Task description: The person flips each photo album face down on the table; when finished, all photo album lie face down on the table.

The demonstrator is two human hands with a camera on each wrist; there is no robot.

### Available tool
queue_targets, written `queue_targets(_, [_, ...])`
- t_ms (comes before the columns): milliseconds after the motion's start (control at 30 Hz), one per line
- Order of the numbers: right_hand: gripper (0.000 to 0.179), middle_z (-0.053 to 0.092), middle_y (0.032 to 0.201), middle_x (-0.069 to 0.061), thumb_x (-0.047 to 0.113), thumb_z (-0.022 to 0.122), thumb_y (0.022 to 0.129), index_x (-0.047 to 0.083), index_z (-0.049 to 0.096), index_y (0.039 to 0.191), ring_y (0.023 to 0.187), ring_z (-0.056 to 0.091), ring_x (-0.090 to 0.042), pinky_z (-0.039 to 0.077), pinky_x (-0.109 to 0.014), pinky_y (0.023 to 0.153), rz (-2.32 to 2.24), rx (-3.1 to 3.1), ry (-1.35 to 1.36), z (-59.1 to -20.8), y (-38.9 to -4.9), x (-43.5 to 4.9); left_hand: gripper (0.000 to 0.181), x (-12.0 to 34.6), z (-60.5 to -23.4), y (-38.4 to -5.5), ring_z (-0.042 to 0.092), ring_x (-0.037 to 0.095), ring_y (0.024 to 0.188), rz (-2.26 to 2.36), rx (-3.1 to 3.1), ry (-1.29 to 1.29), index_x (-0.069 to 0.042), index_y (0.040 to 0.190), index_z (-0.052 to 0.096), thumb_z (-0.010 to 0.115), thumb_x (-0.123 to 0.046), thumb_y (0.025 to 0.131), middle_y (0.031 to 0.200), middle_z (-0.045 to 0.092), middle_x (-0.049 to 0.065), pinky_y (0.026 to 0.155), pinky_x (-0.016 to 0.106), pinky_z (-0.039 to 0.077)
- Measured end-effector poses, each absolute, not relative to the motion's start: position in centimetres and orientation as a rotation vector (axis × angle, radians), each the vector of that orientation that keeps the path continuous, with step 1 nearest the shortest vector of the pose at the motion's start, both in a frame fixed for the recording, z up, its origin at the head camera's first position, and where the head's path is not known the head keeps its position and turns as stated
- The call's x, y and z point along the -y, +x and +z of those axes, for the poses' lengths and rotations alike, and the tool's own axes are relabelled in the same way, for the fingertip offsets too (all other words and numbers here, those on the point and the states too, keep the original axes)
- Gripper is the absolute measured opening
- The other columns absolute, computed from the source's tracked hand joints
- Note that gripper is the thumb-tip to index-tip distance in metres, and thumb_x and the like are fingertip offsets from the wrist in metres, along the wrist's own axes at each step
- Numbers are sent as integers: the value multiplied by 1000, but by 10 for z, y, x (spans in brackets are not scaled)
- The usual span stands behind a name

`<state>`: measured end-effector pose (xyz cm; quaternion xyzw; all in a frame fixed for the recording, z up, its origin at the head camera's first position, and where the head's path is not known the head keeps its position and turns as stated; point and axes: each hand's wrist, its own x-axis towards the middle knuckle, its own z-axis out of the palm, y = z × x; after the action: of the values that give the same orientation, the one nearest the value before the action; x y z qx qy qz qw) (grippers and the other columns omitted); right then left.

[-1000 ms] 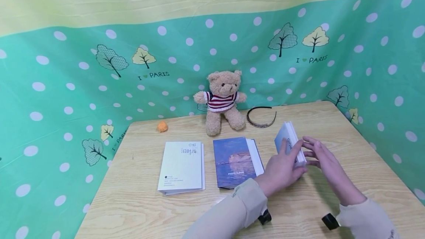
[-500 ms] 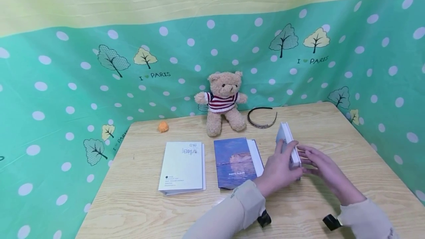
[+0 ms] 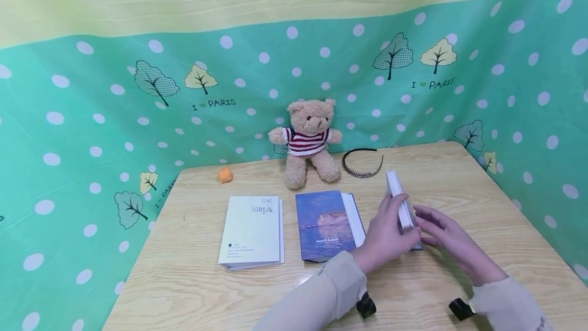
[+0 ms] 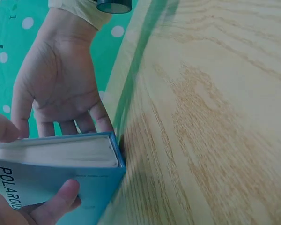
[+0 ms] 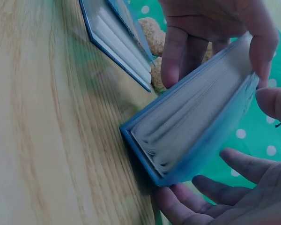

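Note:
A blue album (image 3: 394,184) with POLAROID printed on its cover (image 4: 96,183) stands on edge at the right of the table, its page edges (image 5: 192,108) showing. My left hand (image 3: 385,233) grips it from the left, thumb on one side and fingers on the other. To its right is my right hand (image 3: 447,239), its relaxed fingers at the back cover and lower corner, as the right wrist view shows. The left wrist view has my right palm (image 4: 61,79) facing the album from behind. Left of my hands lies a blue photo album (image 3: 321,223) with a painted seascape cover.
A white album (image 3: 251,231) lies further left. Along the back are an orange fuzzy ball (image 3: 225,175), a teddy bear (image 3: 307,134) in a striped sweater and a black toothed headband (image 3: 363,172). A green dotted cloth (image 3: 248,80) hangs behind the wooden table (image 3: 184,290).
In my left hand the album has turned, so its printed cover no longer shows in the head view and it appears nearly edge-on. My right hand has shifted slightly left and down with it.

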<state>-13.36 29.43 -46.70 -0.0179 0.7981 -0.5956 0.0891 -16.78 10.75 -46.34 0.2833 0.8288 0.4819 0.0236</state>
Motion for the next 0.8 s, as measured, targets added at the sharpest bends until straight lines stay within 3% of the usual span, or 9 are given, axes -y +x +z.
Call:
queue_targets(133, [72, 20, 153, -32, 35, 48, 102, 2, 12, 155, 132, 36, -43, 46, -45, 95, -1715, -2412, 7, -467, -133, -295, 70, -106, -466, -169, 54, 8, 107, 1621, -2454, 893, -22, 149, 32, 65, -27, 88, 143, 40, -3, 79, 16, 48])
queue_targets(200, [76, 11, 154, -34, 35, 50, 102, 4, 7, 156, 133, 27, -54, 40, -57, 99, -1708, -2414, 19, -468, -133, -296, 71, -105, -467, -169, 54, 6, 108, 1651, -2421, 871, -20, 149, 32, 65, -28, 88, 142, 42, -3, 83, 17, 47])
queue_targets(300, [80, 2, 155, -36, 33, 52, 101, 6, 1, 156, 133, 20, -60, 30, -69, 100, -1713, -2410, 16, -469, -133, -298, 73, -105, -467, -169, 54, 5, 107, 1661, -2400, 821, -22, 150, 31, 67, -29, 87, 141, 44, -2, 85, 19, 47])
queue_targets(433, [90, 2, 154, -37, 28, 59, 98, 9, -8, 156, 133, 18, -63, 25, -71, 102, -1706, -2423, -2, -471, -133, -301, 74, -105, -466, -169, 55, 4, 71, 1625, -2405, 778, -25, 151, 29, 65, -25, 87, 143, 44, -2, 68, 20, 50])
queue_targets(533, [101, 2, 154, -38, 25, 66, 94, 11, -13, 155, 133, 15, -64, 22, -73, 102, -1665, -2467, -19, -472, -133, -303, 76, -105, -464, -167, 52, 6, 61, 1576, -2436, 766, -24, 153, 25, 62, -22, 87, 148, 40, -2, 68, 21, 50])
queue_targets(633, [108, -1, 156, -34, 25, 71, 90, 18, -15, 155, 135, 10, -62, 18, -74, 101, -1608, -2509, -45, -474, -132, -304, 80, -105, -463, -165, 61, 8, 97, 1527, -2477, 752, -20, 156, 19, 63, -22, 88, 153, 35, 0, 91, 23, 47])
queue_targets(700, [110, -4, 157, -32, 23, 72, 89, 22, -15, 155, 136, 8, -62, 17, -74, 102, -1598, -2523, -73, -476, -131, -304, 85, -105, -464, -163, 54, 12, 118, 1519, -2477, 735, -18, 157, 13, 63, -23, 89, 156, 31, 1, 99, 25, 43])
queue_targets(800, [111, -6, 158, -31, 24, 73, 88, 27, -16, 154, 136, 8, -61, 17, -74, 102, -1581, -2548, -93, -478, -131, -304, 89, -105, -466, -162, 41, 17, 133, 1503, -2484, 716, -17, 158, 7, 63, -27, 89, 158, 27, 3, 106, 28, 37])
